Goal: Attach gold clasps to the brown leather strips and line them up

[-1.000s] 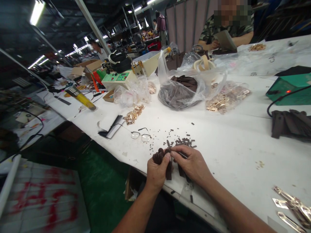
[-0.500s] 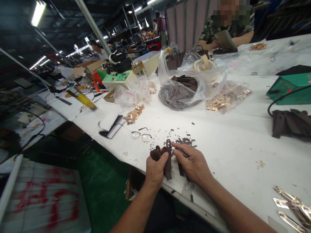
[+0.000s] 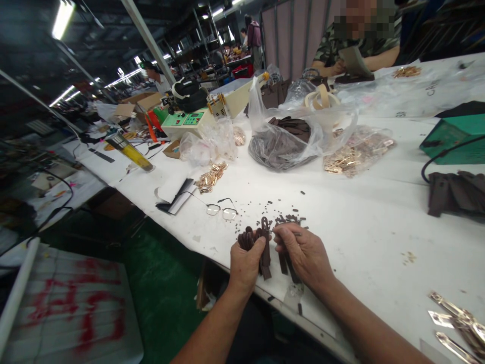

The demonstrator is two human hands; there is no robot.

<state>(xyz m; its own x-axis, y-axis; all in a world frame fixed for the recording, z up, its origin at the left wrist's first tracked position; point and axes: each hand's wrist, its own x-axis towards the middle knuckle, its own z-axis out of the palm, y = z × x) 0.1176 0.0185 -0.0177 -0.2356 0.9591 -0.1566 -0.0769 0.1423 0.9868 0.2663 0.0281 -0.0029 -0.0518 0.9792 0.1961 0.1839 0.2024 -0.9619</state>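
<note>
Clock positions are read from the left hand [image 3: 244,264]. Brown strips [image 3: 266,263] held there: matt, smooth, leather-like. Slim tool [image 3: 297,234] in the right hand [image 3: 303,253]: material too small to judge. Table covering [image 3: 359,242]: paper-like, matt, lightly marked. Spectacles [image 3: 229,214] at 11 o'clock: clear, smooth lenses. Bag [image 3: 261,151] at 1 o'clock: thin translucent plastic, glossy, crumpled. Box [image 3: 460,139] at 2 o'clock: smooth casing, low sheen. Fittings [image 3: 460,313] between 3 and 4 o'clock: metal, polished, gold-toned.
</note>
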